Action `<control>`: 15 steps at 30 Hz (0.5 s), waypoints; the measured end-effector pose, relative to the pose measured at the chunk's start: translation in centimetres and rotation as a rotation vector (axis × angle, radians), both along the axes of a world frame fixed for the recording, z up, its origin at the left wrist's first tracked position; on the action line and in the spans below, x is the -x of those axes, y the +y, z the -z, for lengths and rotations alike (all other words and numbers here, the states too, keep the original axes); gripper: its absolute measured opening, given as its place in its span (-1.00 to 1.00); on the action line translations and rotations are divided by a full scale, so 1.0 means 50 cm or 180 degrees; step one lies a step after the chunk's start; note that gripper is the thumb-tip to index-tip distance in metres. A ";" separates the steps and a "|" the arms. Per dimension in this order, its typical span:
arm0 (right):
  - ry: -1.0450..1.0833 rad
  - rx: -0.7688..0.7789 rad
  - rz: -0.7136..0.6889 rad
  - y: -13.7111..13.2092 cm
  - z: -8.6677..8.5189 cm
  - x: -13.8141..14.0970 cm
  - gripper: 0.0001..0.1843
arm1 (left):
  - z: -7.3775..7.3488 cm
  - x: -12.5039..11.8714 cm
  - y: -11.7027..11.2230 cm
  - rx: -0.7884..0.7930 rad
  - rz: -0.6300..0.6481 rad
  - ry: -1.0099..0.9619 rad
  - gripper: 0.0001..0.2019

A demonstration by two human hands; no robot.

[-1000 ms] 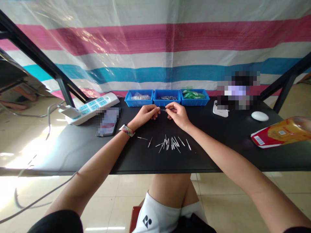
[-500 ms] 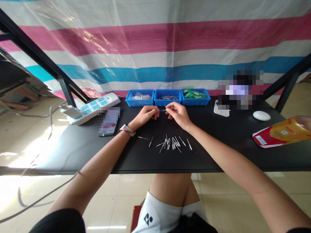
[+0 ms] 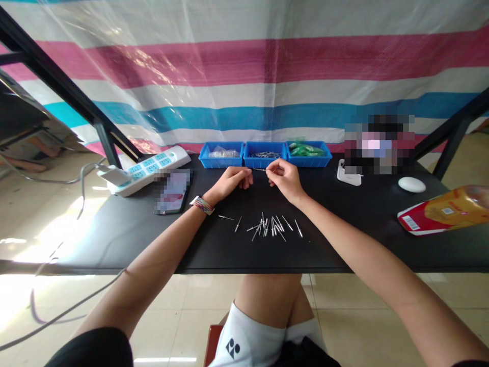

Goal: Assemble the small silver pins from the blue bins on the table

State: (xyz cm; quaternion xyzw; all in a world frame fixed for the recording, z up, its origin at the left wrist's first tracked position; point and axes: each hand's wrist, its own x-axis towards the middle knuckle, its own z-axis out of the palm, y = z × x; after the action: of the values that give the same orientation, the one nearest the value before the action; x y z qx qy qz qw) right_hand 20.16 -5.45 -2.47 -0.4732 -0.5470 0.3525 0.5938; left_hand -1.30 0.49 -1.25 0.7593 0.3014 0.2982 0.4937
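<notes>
Landmark: middle blue bin (image 3: 256, 162), at the back of the black desk (image 3: 229, 252), thin metal pieces inside. Right hand (image 3: 286, 179) just in front of the middle bin, toward its right side; thumb and forefinger pinched together on one end of a thin silver rivet (image 3: 260, 169), other fingers curled under. That rivet sits right at the middle bin's front, lying roughly level, free end pointing left. Left hand (image 3: 235, 179) in front and left of the middle bin, fingers curled in, thumb laid along the forefinger; rivet's free end is just beside the thumb, can't tell if touching or if this hand grips anything. Patterned band (image 3: 202, 205) on left wrist.

Loose rivets (image 3: 273, 225) on the desk nearer the person than the middle bin, mostly bunched and crossing, a few apart at the edges. Left bin (image 3: 220, 163) beside the middle bin, clear bagged contents; right bin (image 3: 311, 162) on its other side, green packets. Well left of the middle bin: phone (image 3: 173, 191), then power strip (image 3: 178, 155). Well right: white case (image 3: 349, 176), white oval object (image 3: 411, 184), red-yellow package (image 3: 443, 211).
</notes>
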 end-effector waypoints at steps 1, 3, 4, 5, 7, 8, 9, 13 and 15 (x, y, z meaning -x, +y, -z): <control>0.0048 -0.0081 0.0180 0.005 -0.003 -0.004 -0.76 | 0.000 0.000 0.000 0.0005 -0.0005 0.0002 -0.51; 0.0114 -0.0258 0.0589 0.017 -0.010 -0.014 -0.74 | 0.001 0.000 0.000 0.0011 -0.0012 0.0008 -0.50; 0.0114 -0.0316 0.0770 0.023 -0.013 -0.021 -0.72 | 0.001 0.000 0.000 0.0016 -0.0009 0.0009 -0.50; 0.0081 -0.0336 0.0894 0.029 -0.015 -0.027 -0.70 | 0.001 0.000 -0.001 0.0022 -0.0009 0.0008 -0.50; -0.0075 -0.0283 0.0941 0.038 -0.020 -0.041 -0.68 | 0.000 -0.001 -0.001 0.0042 -0.0018 0.0000 -0.51; -0.0180 -0.0239 0.0893 0.041 -0.023 -0.048 -0.67 | 0.000 -0.001 -0.001 0.0053 -0.0027 -0.0005 -0.52; -0.0280 -0.0208 0.0835 0.042 -0.026 -0.054 -0.67 | -0.001 -0.001 -0.002 0.0062 -0.0033 -0.0010 -0.53; -0.0486 -0.0167 0.0720 0.027 -0.049 -0.076 -0.71 | -0.004 -0.003 -0.003 0.0049 0.0004 -0.0036 -0.54; -0.0541 0.0036 0.0496 -0.003 -0.062 -0.085 -0.73 | -0.006 -0.003 -0.005 0.0021 0.0037 -0.0045 -0.54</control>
State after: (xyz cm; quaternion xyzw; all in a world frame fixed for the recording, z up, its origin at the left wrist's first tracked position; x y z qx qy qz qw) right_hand 24.39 -5.60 0.64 -0.5458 -0.5550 0.2669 0.5682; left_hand -1.14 0.26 -0.97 0.7572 0.2945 0.2997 0.5001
